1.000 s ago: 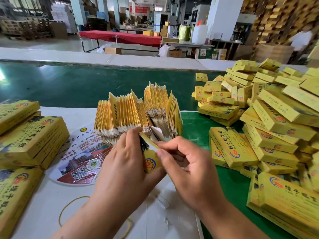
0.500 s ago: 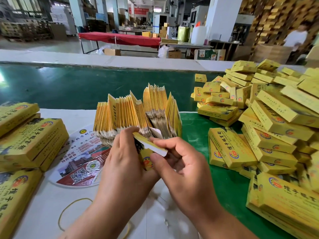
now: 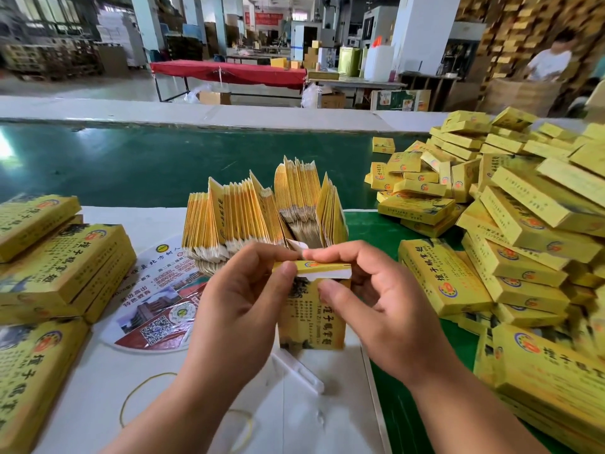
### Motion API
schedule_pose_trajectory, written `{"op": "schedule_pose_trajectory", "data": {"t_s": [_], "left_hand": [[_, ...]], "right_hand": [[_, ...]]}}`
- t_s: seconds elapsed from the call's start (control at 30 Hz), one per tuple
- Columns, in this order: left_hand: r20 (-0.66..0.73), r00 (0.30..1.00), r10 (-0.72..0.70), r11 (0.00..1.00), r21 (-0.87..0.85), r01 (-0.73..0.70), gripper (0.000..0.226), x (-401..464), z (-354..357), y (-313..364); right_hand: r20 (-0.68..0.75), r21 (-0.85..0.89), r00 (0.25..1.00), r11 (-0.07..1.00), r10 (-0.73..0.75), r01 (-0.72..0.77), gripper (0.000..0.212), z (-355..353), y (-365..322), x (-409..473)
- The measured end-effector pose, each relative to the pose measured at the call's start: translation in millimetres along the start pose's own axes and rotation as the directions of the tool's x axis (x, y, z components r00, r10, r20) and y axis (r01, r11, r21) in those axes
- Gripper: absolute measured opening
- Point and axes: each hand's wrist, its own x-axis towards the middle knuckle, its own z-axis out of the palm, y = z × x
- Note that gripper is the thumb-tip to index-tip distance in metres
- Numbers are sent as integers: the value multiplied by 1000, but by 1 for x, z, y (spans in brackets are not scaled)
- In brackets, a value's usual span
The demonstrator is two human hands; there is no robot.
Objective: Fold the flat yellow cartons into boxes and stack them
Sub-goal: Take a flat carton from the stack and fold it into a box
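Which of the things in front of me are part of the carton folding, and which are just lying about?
Part of the job:
- carton held upright by left hand and right hand, top flap being closed
- bundle of flat cartons
- pile of folded boxes on the right

Lying about:
- round printed fan
- rubber band
- white plastic piece

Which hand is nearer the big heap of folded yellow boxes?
Right. The right hand is beside the heap of folded yellow boxes; the left hand is across the carton, farther away.
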Motion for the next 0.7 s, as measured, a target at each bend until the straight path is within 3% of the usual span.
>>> {"op": "schedule_pose_trajectory", "data": {"t_s": [0.17, 0.27, 0.47, 0.7], "left_hand": [[4, 1000, -15, 1000, 2, 15, 11, 0, 0, -1], [-7, 1000, -5, 1000, -26, 5, 11, -1, 0, -2], [-11, 999, -42, 997, -60, 41, 15, 1, -2, -9], [19, 1000, -18, 999, -26, 19, 12, 1, 0, -9]], "right_hand": [[23, 157, 996, 983, 89, -91, 26, -7, 4, 3], [46, 140, 996, 987, 78, -84, 30, -8, 4, 3], [99, -256, 985, 953, -144, 165, 31, -18, 0, 4], [98, -398, 982, 897, -164, 190, 30, -26, -1, 7]]}}
